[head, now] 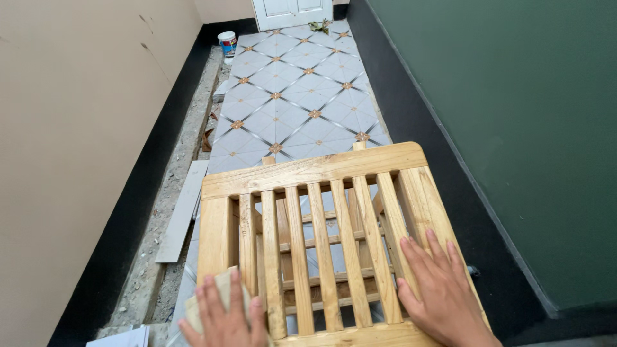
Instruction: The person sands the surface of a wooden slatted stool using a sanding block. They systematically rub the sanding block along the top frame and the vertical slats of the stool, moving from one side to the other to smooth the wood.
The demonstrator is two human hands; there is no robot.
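Note:
A slatted frame of pale wood fills the lower middle of the head view, lying flat with its slats running away from me. My left hand presses a small beige pad, likely sandpaper, onto the frame's near left corner. My right hand lies flat, fingers apart, on the right side rail and the outermost slats. More wooden rails show through the gaps between the slats.
A narrow corridor of grey diamond-pattern tiles runs ahead to a white door. A beige wall stands left, a green wall right, both with black skirting. A paint can sits far left. A rubble strip and a loose tile line the left edge.

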